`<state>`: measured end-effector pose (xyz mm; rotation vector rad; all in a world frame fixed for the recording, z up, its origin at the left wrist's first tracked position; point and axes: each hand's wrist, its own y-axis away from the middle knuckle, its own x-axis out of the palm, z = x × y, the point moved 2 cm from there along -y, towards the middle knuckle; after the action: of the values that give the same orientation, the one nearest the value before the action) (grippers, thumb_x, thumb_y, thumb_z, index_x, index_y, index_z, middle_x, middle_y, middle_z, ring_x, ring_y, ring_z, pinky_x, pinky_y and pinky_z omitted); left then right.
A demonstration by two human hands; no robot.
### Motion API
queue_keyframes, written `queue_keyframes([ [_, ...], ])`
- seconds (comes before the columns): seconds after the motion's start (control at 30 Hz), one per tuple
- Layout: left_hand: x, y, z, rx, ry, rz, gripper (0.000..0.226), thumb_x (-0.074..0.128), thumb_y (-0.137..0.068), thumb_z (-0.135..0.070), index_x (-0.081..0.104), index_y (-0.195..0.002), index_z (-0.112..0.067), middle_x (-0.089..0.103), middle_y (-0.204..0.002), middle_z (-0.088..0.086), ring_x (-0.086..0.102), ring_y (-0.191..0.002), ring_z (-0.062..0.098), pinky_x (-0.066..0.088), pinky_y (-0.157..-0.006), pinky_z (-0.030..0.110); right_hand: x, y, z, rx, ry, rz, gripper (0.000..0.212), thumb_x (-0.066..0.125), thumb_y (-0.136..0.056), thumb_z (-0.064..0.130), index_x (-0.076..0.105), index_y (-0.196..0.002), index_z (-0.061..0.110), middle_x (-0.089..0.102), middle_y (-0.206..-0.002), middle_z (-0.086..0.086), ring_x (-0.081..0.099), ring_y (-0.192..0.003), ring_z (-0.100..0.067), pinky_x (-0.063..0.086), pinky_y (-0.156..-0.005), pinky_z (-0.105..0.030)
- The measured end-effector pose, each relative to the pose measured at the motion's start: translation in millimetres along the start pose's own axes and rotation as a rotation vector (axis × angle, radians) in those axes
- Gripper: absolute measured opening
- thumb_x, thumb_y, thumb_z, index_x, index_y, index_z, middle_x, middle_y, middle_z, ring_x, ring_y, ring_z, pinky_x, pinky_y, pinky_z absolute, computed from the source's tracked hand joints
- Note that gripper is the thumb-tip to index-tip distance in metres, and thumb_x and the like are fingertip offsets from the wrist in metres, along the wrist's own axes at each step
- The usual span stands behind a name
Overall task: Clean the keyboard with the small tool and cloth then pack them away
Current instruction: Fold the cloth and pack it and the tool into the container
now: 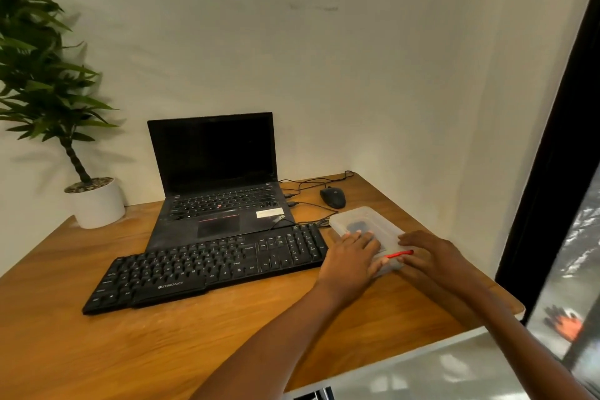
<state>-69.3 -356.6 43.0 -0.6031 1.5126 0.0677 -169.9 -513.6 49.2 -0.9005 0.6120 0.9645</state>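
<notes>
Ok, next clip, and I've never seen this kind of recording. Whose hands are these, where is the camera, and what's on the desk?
There is no machine here. A person wears one wide-angle camera on the head, which looks down at their own two bare hands. On the wooden table lie a black Zebronics keyboard, an open laptop behind it, a mouse and a potted plant. Right of the keyboard sits a translucent plastic box. The left hand presses flat on its lid with straight fingers. The right hand rests on its near right corner. A red tool and something dark show through the plastic; what the dark thing is cannot be made out.
</notes>
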Motion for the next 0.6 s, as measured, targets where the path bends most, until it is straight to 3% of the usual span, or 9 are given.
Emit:
queue_keyframes([
  [0.13,1.6,1.4,0.2,-0.016,0.052,-0.019,0.056,0.020,-0.096,-0.048,0.044,-0.135,-0.016,0.035,-0.150,0.006,0.028,-0.140,0.021,0.017,-0.115,0.033,-2.6,-12.5,-6.8,0.005,-0.027,0.003,0.098,0.040,-0.051,0.094,0.066,-0.102,0.015,0.060,-0.106,0.006,0.059,-0.094,-0.014,0.047,-0.088,-0.028],
  [0.23,-1.0,0.9,-2.2,-0.062,0.192,-0.054,0.066,0.017,-0.087,-0.057,0.052,-0.126,-0.016,0.049,-0.138,0.005,0.040,-0.130,0.019,0.028,-0.109,0.034,-12.2,-26.4,-3.4,0.028,-0.036,0.057,0.083,0.049,-0.049,0.090,0.068,-0.090,0.020,0.064,-0.098,0.006,0.062,-0.090,-0.015,0.052,-0.085,-0.030],
  [0.3,-2.2,-5.8,2.3,-0.122,0.321,-0.091,0.075,0.012,-0.081,-0.064,0.058,-0.115,-0.016,0.060,-0.119,0.004,0.050,-0.113,0.017,0.035,-0.099,0.035,-15.6,-33.9,-0.9,0.034,-0.021,0.118,0.060,0.067,-0.055,0.073,0.067,-0.086,0.022,0.063,-0.095,0.008,0.063,-0.092,-0.017,0.052,-0.082,-0.029],
  [0.37,0.9,-20.8,19.3,-0.249,0.423,-0.205,0.061,0.021,-0.090,-0.059,0.060,-0.110,-0.017,0.060,-0.113,0.001,0.050,-0.108,0.015,0.038,-0.095,0.033,-15.0,-34.7,1.0,0.054,-0.016,0.145,0.046,0.076,-0.059,0.058,0.065,-0.085,0.023,0.062,-0.096,0.008,0.062,-0.095,-0.019,0.053,-0.086,-0.032],
  [0.43,5.0,-38.6,41.8,-0.462,0.512,-0.267,0.037,0.038,-0.099,-0.039,0.054,-0.122,-0.014,0.052,-0.127,0.002,0.046,-0.120,0.017,0.037,-0.097,0.029,-14.6,-29.7,1.7,0.063,-0.075,0.115,0.073,0.062,-0.035,0.087,0.058,-0.082,0.031,0.059,-0.096,0.012,0.060,-0.091,-0.016,0.050,-0.088,-0.029],
  [0.47,6.4,-47.7,51.1,-0.566,0.566,-0.213,0.036,0.040,-0.100,-0.032,0.050,-0.128,-0.011,0.048,-0.133,0.005,0.044,-0.123,0.020,0.037,-0.097,0.030,-12.8,-27.5,1.3,0.058,-0.104,0.104,0.084,0.049,-0.026,0.097,0.054,-0.081,0.034,0.056,-0.095,0.014,0.059,-0.089,-0.014,0.048,-0.088,-0.027],
  [0.6,10.8,-78.2,67.9,-0.749,0.661,0.086,0.038,0.036,-0.101,-0.024,0.052,-0.124,0.001,0.055,-0.125,0.018,0.053,-0.112,0.031,0.043,-0.085,0.035,-6.8,-26.5,-3.4,0.039,-0.135,0.063,0.091,0.038,-0.017,0.102,0.050,-0.081,0.037,0.052,-0.091,0.019,0.056,-0.089,-0.014,0.047,-0.089,-0.029],
])
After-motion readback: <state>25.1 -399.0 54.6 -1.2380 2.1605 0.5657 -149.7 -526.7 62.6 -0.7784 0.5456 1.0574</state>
